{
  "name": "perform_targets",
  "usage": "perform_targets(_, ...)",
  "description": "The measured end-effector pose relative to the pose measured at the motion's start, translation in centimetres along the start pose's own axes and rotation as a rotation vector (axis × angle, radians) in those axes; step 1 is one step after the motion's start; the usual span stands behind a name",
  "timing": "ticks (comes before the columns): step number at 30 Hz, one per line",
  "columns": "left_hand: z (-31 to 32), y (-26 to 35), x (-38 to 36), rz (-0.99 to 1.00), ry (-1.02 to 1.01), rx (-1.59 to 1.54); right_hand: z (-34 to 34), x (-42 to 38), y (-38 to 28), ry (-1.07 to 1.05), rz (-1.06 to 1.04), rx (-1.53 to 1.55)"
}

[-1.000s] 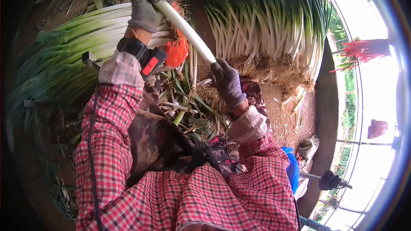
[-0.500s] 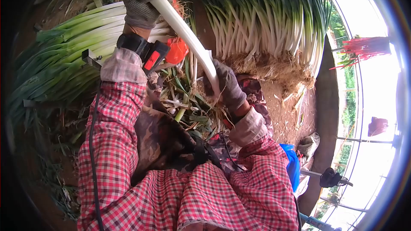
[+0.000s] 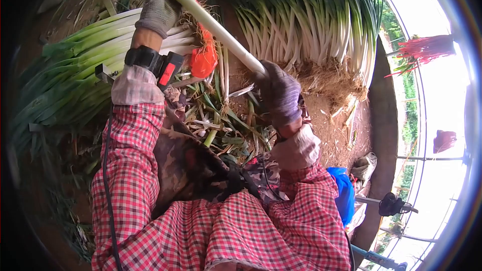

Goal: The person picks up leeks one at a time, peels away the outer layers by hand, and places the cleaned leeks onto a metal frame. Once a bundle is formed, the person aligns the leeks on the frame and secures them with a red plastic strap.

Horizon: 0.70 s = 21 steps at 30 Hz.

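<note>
The right grip (image 3: pixel 279 94), in a dark glove, is closed around the root end of a long white leek stalk (image 3: pixel 216 27); the left grip (image 3: pixel 161 5), grey-gloved, clasps its upper part. Stacked white-and-green leeks (image 3: pixel 90 55) lie beneath, another root-down pile (image 3: pixel 306 25) beyond.

Bare brown earth (image 3: pixel 346 135) made the floor, littered with dry roots and green trimmings (image 3: pixel 221 120) below the hands. Beyond the hands stood a large pile of leeks (image 3: pixel 311 25), roots toward the person; another bundle (image 3: pixel 75 60) lay to the left. Far to the right, bright daylight came through a curved greenhouse cover on thin poles (image 3: pixel 427 158).
</note>
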State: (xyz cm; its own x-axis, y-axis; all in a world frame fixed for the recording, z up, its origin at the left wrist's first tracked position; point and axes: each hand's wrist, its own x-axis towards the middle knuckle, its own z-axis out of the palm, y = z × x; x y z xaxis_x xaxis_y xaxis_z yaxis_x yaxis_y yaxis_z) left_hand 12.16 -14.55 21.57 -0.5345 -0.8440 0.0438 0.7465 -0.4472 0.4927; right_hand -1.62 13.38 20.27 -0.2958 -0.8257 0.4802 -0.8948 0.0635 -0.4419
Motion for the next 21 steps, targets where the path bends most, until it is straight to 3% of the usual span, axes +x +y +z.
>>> perform_targets(2,-0.1,-0.7,0.2,0.029,0.286,0.010,0.0,0.3,0.5,0.040,-0.139,-0.118)
perform_targets(4,-4.0,-1.4,2.7,0.001,0.252,-0.054,-0.3,0.1,0.3,-0.026,-0.078,-0.096)
perform_targets(7,-5.1,-1.6,2.8,-0.023,0.188,-0.339,-0.2,-0.1,-0.1,0.016,0.004,-0.004)
perform_targets(9,-2.9,-0.8,1.6,0.023,0.236,-0.309,0.1,-0.3,0.3,0.042,0.126,0.095)
perform_targets(12,-1.7,-0.1,0.8,0.166,0.139,-0.228,0.5,-0.2,0.3,0.121,0.228,0.301)
perform_targets(13,-1.5,0.1,0.7,0.216,0.100,-0.219,0.1,-0.1,0.2,0.064,0.357,0.369)
perform_targets(15,-1.5,0.1,0.7,0.355,-0.005,-0.179,0.5,0.2,1.7,0.160,0.521,0.712)
perform_targets(16,-1.7,0.5,0.6,0.278,-0.152,-0.225,0.7,0.5,2.4,0.207,0.600,0.883)
perform_targets(18,-2.4,1.3,0.2,0.118,-0.445,-0.316,0.9,1.0,4.1,0.394,0.617,0.801)
perform_targets(20,-2.2,1.2,0.5,0.188,-0.410,-0.262,1.8,1.2,5.7,0.558,0.620,0.852)
perform_targets(21,-2.0,1.2,0.2,0.202,-0.397,-0.252,0.7,1.5,4.4,0.570,0.805,1.102)
